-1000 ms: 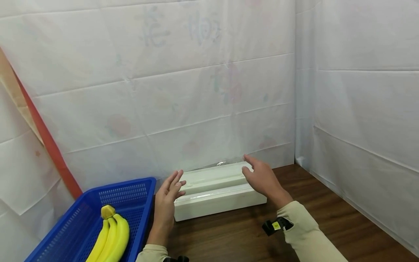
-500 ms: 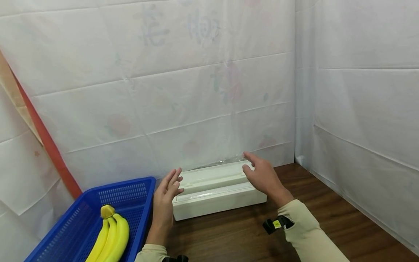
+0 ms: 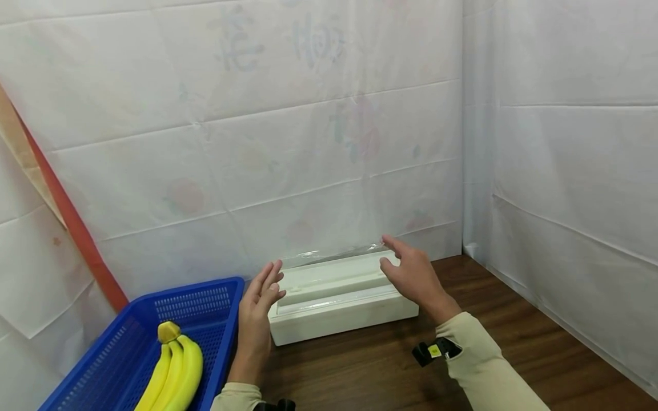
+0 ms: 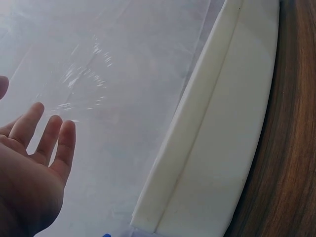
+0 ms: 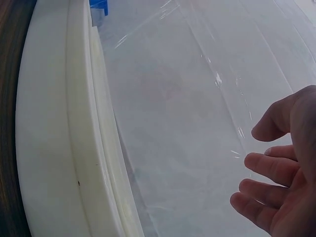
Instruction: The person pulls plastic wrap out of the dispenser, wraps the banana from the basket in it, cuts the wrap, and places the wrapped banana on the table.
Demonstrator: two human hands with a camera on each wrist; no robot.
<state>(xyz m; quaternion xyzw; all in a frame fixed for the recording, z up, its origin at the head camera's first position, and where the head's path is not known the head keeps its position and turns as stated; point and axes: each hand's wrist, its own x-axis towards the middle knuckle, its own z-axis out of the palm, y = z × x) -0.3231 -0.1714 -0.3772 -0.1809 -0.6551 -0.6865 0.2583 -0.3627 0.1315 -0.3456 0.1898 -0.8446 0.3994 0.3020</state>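
Observation:
A long white box, like a cling film dispenser (image 3: 344,321), lies on the table with a shiny strip along its slot. Clear cling film (image 3: 308,255) shows behind its back edge; in both wrist views it spreads as a wide, creased sheet. At the box's left end is my left hand (image 3: 259,308), fingers loosely extended and thumb apart. My right hand (image 3: 413,279) is over the right end, index finger pointing forward and thumb separate. Creases in the film run near both hands' fingertips; whether the fingertips touch it I cannot tell.
A blue plastic basket (image 3: 233,308) stands at the left with a bunch of bananas (image 3: 177,368) in it. Brown wood-grain table (image 3: 370,365) lies in front of the box. White sheets (image 3: 308,142) hang behind and at the right.
Both hands have shifted slightly forward. More of the clear film shows behind the box, now toward the left hand too. The box's left end has edged slightly left.

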